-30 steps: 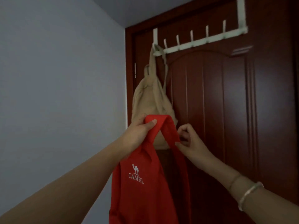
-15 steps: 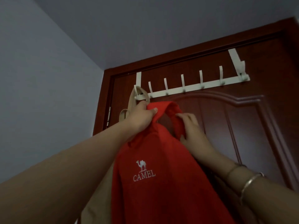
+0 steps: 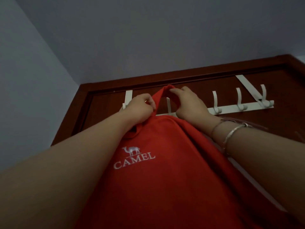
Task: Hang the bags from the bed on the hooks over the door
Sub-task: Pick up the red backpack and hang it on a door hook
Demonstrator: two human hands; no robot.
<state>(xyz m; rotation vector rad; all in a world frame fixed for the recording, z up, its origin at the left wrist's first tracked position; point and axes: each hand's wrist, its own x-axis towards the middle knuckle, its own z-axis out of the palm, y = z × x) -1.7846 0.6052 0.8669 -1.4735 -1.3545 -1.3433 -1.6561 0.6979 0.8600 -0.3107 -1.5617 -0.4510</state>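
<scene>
Taking the rack (image 3: 231,107) on the door (image 3: 288,90) as the landmark: at its left end the left hand (image 3: 140,107) is raised, arm stretched up, its grip pinching the left side of the red strap (image 3: 162,93). The strap loop peaks above the rail, with one hook (image 3: 168,103) showing inside it. The red bag (image 3: 165,171) hangs below the rack, held against the door by both hands. It looks like soft, light cloth that will sag and fold, so the strap seems the right place to hold. Right of the loop, the right hand (image 3: 189,103) pinches the strap's top, wrist bent, bangles (image 3: 234,131) on it. Further right, three hooks stand bare.
</scene>
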